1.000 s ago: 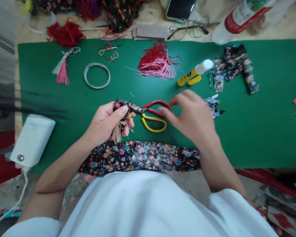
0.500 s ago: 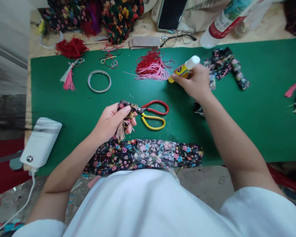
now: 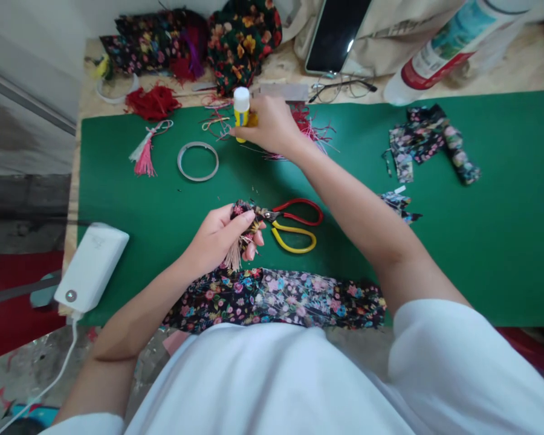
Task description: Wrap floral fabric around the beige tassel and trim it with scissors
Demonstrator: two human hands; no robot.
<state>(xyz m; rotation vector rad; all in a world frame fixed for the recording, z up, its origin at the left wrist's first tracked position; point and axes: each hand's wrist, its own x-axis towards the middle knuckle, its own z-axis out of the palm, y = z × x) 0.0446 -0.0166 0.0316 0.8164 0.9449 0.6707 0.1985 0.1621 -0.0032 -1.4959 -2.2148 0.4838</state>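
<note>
Call the left hand [image 3: 229,238] the middle of a clock. Its grip is pinched on a small bunch of flowery cloth [image 3: 243,208], with pale threads [image 3: 233,257] hanging from its bottom. At 3 o'clock are the scissors [image 3: 269,215], with one red handle and one yellow; their tips are hidden by the cloth and fingers. A long flowery strip [image 3: 294,296] lies at 5 o'clock.

The right hand [image 3: 276,124] is up near 1 o'clock. Its grip is closed on a yellow tube [image 3: 241,116] with a white cap, at 12 o'clock. I can't tell if the tube touches the tabletop [image 3: 448,260]. Red and pink strings [image 3: 315,136] peek out behind that hand. A ring [image 3: 179,162] lies at 11 o'clock.
</note>
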